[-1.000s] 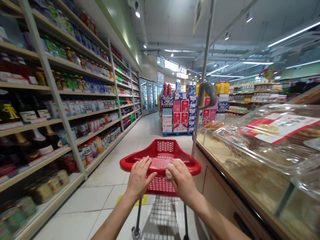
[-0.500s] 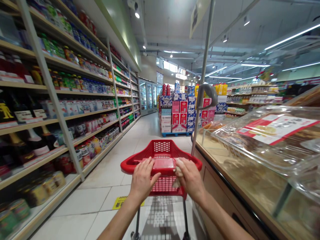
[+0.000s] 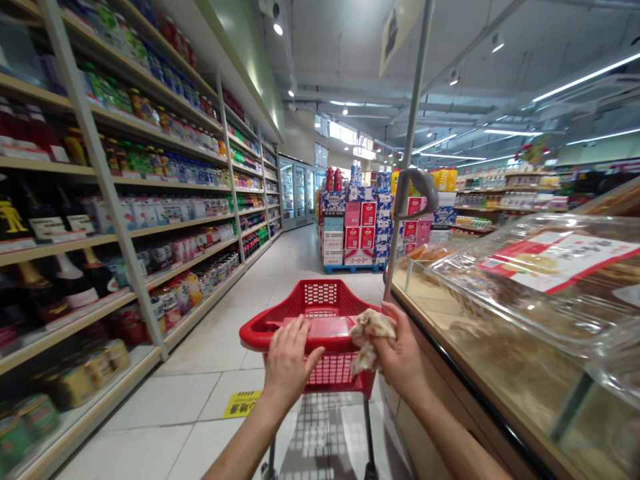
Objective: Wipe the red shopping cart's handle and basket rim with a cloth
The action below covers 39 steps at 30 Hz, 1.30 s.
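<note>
A red plastic shopping cart (image 3: 320, 293) stands in front of me, its wide handle rim nearest. My left hand (image 3: 287, 363) rests on the left part of that handle, fingers stretched flat over it and thumb apart. In my right hand (image 3: 400, 350) is a crumpled, stained whitish cloth (image 3: 371, 337), pinched between thumb and fingers. The cloth is at the right end of the handle and hides part of it; whether it touches cannot be told. The basket's visible inside is red mesh, and its lower inside is hidden by the handle.
Drink shelves (image 3: 175, 223) line the left side. On the right, a wooden counter (image 3: 430, 353) carries clear food packs (image 3: 540, 267), with a grey pole (image 3: 413, 113) at its corner. Stacked cartons (image 3: 357, 233) stand ahead on a blue pallet. A yellow sticker (image 3: 243, 404) marks the tiled floor.
My right hand has lifted off the handle and turned, moving slightly right with the cloth, which shows more fully now. The left hand stays on the handle.
</note>
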Each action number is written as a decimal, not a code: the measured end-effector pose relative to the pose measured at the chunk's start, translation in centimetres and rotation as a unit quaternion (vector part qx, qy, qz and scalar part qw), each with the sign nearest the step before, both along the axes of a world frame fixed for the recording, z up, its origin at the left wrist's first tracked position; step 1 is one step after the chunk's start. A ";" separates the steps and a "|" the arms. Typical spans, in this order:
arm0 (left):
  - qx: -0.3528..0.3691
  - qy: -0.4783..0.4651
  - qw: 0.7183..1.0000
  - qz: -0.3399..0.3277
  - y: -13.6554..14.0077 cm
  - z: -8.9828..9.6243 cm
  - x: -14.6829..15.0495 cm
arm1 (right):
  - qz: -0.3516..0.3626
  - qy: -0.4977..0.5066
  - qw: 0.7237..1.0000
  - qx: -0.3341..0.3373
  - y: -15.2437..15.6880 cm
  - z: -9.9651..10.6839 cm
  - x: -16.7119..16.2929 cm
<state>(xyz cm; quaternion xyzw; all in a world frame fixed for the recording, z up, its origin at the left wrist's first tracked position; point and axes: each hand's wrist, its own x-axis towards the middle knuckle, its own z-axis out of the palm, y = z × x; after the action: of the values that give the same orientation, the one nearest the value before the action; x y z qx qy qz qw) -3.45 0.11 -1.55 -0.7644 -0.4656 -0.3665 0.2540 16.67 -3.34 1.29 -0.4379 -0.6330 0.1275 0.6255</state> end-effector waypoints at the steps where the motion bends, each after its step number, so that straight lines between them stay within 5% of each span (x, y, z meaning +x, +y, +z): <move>1: 0.000 -0.003 1.000 0.001 0.0 0.0 -0.1 | -0.003 0.019 0.999 -0.035 0.1 0.4 0.7; 4: -0.004 -0.014 1.000 0.003 -0.2 -0.1 0.3 | -0.050 -0.086 0.994 -0.054 1.2 0.5 1.3; 9: -0.011 -0.016 1.000 0.008 -0.5 -0.1 1.0 | -0.163 -0.270 0.946 0.074 2.1 -1.4 -1.9; 14: -0.023 -0.014 1.000 -0.004 -0.3 0.1 0.2 | -0.079 -0.385 0.913 0.109 1.5 -2.3 1.1; 16: -0.028 -0.012 0.999 -0.008 -0.3 0.3 -0.1 | -0.054 -0.377 0.920 0.095 2.0 -2.2 4.2; 19: -0.033 -0.014 0.999 -0.011 -0.4 0.4 0.0 | -0.111 -0.297 0.947 0.044 2.9 -2.0 7.1; 22: -0.030 -0.016 0.999 0.000 -0.5 0.3 0.6 | -0.135 -0.251 0.958 0.026 2.4 -1.9 4.9; 27: -0.027 -0.011 1.000 0.000 -0.6 0.4 0.7 | -0.019 -0.306 0.949 0.073 0.9 -1.7 -0.6; 34: -0.027 -0.019 0.999 0.007 -0.6 0.3 1.0 | -0.164 -0.217 0.962 0.007 3.0 -2.0 3.1; 39: -0.004 -0.023 1.000 -0.001 -0.6 0.0 1.8 | -0.021 -0.248 0.966 0.072 1.9 -1.8 -1.6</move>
<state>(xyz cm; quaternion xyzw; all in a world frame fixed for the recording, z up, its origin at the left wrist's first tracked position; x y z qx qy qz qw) -1.69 -0.48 -1.54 -0.7575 -0.4719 -0.3824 0.2392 15.06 -1.48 -0.56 -0.4232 -0.7665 -0.0438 0.4812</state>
